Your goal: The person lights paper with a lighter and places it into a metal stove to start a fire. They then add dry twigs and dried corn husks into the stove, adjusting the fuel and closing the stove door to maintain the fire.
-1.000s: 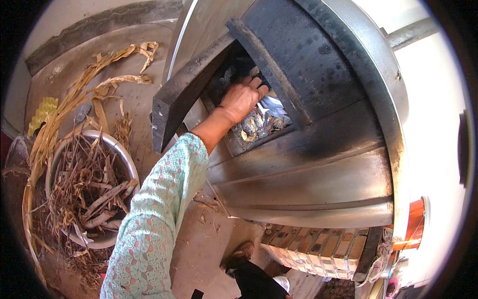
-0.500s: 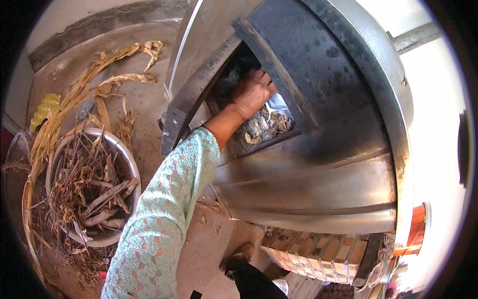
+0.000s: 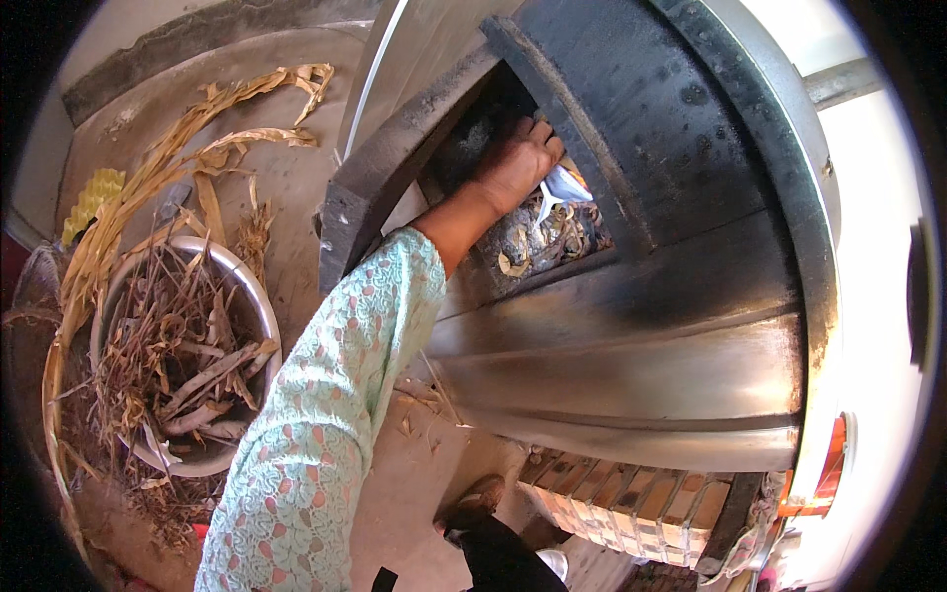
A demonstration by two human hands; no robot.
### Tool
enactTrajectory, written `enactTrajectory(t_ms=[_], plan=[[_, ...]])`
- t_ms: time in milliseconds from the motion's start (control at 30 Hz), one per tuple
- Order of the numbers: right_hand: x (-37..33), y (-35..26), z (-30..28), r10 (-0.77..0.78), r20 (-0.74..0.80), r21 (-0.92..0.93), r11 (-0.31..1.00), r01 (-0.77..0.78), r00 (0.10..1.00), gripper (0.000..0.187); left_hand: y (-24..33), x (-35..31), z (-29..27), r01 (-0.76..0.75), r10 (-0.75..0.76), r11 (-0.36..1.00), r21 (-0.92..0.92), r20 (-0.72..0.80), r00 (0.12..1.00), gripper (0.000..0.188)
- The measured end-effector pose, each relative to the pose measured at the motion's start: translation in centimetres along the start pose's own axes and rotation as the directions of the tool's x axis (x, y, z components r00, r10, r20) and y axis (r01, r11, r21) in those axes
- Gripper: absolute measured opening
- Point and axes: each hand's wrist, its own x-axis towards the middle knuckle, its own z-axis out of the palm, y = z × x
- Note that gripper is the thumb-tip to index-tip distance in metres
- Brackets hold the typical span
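Note:
My left hand (image 3: 521, 170) reaches through the square opening of a dark, soot-stained metal stove (image 3: 681, 148). Its fingers are closed on a crumpled piece of white paper or wrapper (image 3: 564, 186). A small patch of orange shows along its edge; whether that is flame or print I cannot tell. Below the hand, dry leaves and ash (image 3: 538, 242) lie inside the opening. A thick, grey stove door (image 3: 345, 212) stands swung out on the left, beside my lace-sleeved forearm. My right hand is out of view.
A metal basin (image 3: 258, 296) full of sticks and dry twigs (image 3: 197, 365) stands on the floor at left. Long dried stalks (image 3: 148, 197) lean around it. Bricks (image 3: 631, 498) support the stove's lower front, near my shoe (image 3: 478, 498).
My left hand has shifted slightly right within the picture, along with the stove opening. More of the white piece and its orange edge now shows below my fingers.

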Motion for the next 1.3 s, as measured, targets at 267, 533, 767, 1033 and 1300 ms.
enactTrajectory(t_ms=[267,533,767,1033,1300], plan=[[-1.8,1.8,0.8,0.062,-0.035,0.044,0.997,-0.061,0.997,0.023,0.6,-0.2,-0.7,0.146,-0.129,0.984,-0.097,0.17,0.977,0.01],[-1.6,1.1,0.6,0.118,-0.024,0.062,0.991,-0.116,0.993,0.022,0.6,-1.4,-0.1,0.477,-0.324,0.76,-0.441,0.379,0.867,0.013],[-0.9,0.4,0.7,0.093,-0.039,0.088,0.992,-0.089,0.995,0.02,1.5,-1.0,-2.1,0.369,-0.304,0.864,-0.341,0.231,0.924,0.016],[2.1,-2.3,0.1,-0.026,-0.003,0.007,1.0,0.026,1.0,0.02,2.0,-2.2,-3.1,0.514,-0.389,0.82,-0.253,0.414,0.823,0.041],[-0.4,-0.1,0.5,0.091,0.003,0.071,0.993,-0.091,0.996,0.022,3.1,-3.4,-5.5,0.371,-0.324,0.897,-0.242,0.211,0.922,0.051]])
